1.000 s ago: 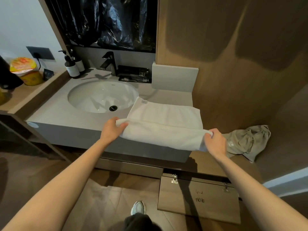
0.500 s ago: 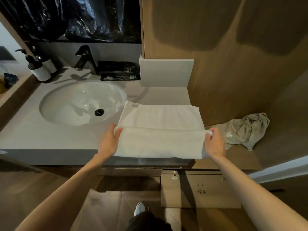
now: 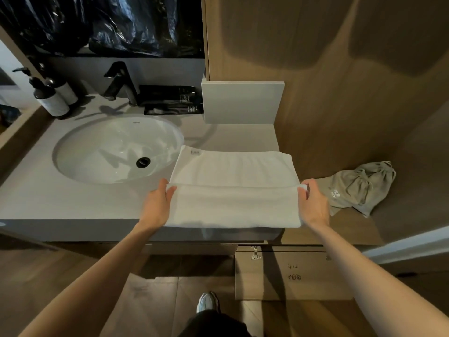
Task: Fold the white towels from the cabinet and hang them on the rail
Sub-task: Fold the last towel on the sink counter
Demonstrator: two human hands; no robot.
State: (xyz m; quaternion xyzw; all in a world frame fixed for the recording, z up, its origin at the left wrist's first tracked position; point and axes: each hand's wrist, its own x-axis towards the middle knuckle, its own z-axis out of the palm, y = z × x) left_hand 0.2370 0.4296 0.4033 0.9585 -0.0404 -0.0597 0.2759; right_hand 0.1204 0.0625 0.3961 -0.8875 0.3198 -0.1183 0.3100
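A white towel (image 3: 233,186) lies on the grey vanity counter (image 3: 73,205), to the right of the sink, with its near part folded over toward the far side. My left hand (image 3: 158,205) pinches the left end of the folded edge. At the right end, my right hand (image 3: 313,205) pinches the same edge. A small label shows at the towel's far left corner. No rail or cabinet with more towels is in view.
An oval sink (image 3: 116,149) with a black tap (image 3: 119,83) takes up the counter's left. Two pump bottles (image 3: 52,98) and black packets (image 3: 170,100) stand at the back. A grey cloth bag (image 3: 359,188) lies on the wooden ledge at the right. A wooden flap (image 3: 291,273) hangs below.
Both hands carried the towel's near edge forward over the far part, laying the fold flat. The view shifted left to right and closer over the counter.
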